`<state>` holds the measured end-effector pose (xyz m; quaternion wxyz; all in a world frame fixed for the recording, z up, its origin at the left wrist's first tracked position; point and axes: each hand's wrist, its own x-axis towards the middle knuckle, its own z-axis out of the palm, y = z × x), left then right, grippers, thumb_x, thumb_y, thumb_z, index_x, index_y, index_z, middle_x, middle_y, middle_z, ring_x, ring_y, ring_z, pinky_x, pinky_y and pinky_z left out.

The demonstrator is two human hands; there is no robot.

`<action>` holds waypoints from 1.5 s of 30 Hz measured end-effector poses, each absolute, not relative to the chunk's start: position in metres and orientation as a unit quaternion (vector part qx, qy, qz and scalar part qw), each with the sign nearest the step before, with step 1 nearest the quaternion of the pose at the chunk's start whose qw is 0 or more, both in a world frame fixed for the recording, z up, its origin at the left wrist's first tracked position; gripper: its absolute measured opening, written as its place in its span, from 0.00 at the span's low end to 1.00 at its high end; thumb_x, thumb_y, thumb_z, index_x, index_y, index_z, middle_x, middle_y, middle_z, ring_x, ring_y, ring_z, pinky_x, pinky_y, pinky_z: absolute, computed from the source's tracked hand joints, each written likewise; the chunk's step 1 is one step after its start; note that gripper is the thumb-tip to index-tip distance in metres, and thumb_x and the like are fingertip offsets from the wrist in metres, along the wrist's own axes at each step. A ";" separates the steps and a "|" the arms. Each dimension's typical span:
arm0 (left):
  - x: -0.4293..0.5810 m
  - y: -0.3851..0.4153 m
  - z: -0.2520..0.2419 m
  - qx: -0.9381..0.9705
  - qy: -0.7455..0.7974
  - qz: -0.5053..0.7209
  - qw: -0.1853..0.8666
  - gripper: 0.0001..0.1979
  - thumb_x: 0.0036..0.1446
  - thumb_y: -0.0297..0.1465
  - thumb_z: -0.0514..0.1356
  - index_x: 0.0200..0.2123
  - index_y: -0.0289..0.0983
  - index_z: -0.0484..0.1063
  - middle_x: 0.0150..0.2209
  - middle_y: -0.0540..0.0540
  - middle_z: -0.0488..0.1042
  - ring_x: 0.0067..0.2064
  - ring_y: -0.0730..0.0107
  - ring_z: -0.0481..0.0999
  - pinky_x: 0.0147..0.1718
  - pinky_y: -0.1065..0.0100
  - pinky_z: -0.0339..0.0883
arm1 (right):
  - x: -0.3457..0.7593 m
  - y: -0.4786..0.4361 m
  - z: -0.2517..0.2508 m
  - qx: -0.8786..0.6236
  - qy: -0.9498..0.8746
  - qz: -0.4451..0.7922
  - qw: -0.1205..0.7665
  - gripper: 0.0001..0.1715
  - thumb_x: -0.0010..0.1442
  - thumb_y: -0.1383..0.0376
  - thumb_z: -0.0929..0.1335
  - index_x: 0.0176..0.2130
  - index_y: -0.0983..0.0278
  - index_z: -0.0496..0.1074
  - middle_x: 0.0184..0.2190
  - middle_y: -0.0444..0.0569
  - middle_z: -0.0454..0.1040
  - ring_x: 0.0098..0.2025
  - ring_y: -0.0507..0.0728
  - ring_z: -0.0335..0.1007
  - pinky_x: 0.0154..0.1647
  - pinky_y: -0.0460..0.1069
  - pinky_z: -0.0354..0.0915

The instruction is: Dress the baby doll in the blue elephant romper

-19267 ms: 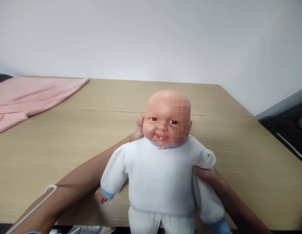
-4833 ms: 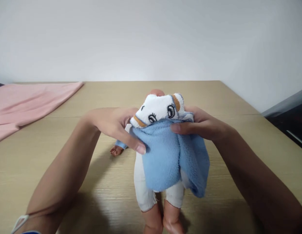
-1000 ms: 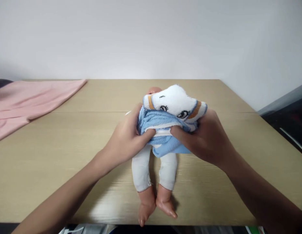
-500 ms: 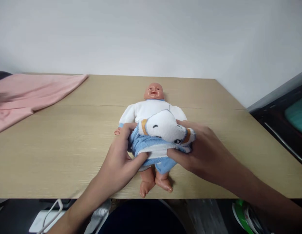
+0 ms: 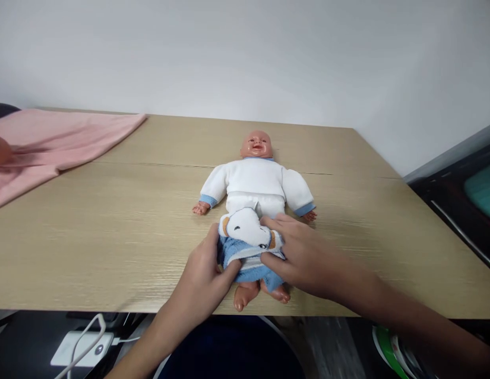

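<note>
A baby doll (image 5: 256,176) in a white top with blue cuffs and white bottoms lies face up on the table, feet towards me. Bunched around its lower legs are blue-and-white terry pants (image 5: 251,275) with a white animal face (image 5: 245,226) on them. My left hand (image 5: 210,271) grips the left side of the pants, thumb over the waistband. On the other side, my right hand (image 5: 294,252) pinches the waistband edge between thumb and fingers. The doll's bare feet show below the cloth; its shins are hidden.
The wooden table (image 5: 122,226) meets a wall at the back. A pink cloth (image 5: 79,134) lies at the far left, with a rounded orange-brown object on it. A dark appliance stands at the right. Below the front edge are a white power bank (image 5: 85,348) with a cable and green-rimmed rolls (image 5: 387,347).
Both hands have drawn the pants down from the doll's hips to its lower legs, uncovering the white bottoms. The view has shifted slightly, and an orange-brown object now shows at the left edge.
</note>
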<state>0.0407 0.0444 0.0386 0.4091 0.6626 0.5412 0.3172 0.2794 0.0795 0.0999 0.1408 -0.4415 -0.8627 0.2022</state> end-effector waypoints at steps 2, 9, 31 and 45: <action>0.040 0.044 0.034 0.663 0.544 0.317 0.405 0.24 0.70 0.35 0.62 0.67 0.42 0.66 0.51 0.44 0.82 0.43 0.55 0.80 0.40 0.58 0.72 | 0.277 0.085 0.094 -0.417 -0.879 0.175 0.150 0.09 0.62 0.67 0.71 0.45 0.62 0.74 0.48 0.58 0.82 0.54 0.70 0.74 0.58 0.63 0.67; 0.038 0.042 0.043 0.611 0.523 0.368 0.466 0.27 0.73 0.36 0.62 0.72 0.43 0.64 0.52 0.44 0.81 0.55 0.52 0.81 0.49 0.59 0.76 | 0.275 0.089 0.105 -0.471 -0.827 0.287 0.111 0.09 0.72 0.64 0.66 0.37 0.60 0.71 0.29 0.43 0.77 0.29 0.55 0.67 0.37 0.53 0.59; 0.043 0.052 0.010 0.645 0.519 0.381 0.413 0.28 0.71 0.34 0.61 0.72 0.46 0.69 0.71 0.42 0.71 0.77 0.48 0.65 0.75 0.48 0.61 | 0.265 0.092 0.081 -0.506 -0.811 0.275 0.103 0.12 0.73 0.62 0.66 0.52 0.62 0.76 0.48 0.55 0.85 0.50 0.66 0.81 0.55 0.58 0.65; 0.047 0.091 0.017 0.629 0.520 0.364 0.450 0.28 0.71 0.38 0.62 0.71 0.40 0.70 0.68 0.39 0.76 0.69 0.47 0.74 0.74 0.48 0.62 | 0.272 0.126 0.077 -0.532 -0.802 0.242 0.123 0.17 0.74 0.58 0.68 0.57 0.62 0.75 0.42 0.53 0.86 0.43 0.65 0.81 0.44 0.53 0.63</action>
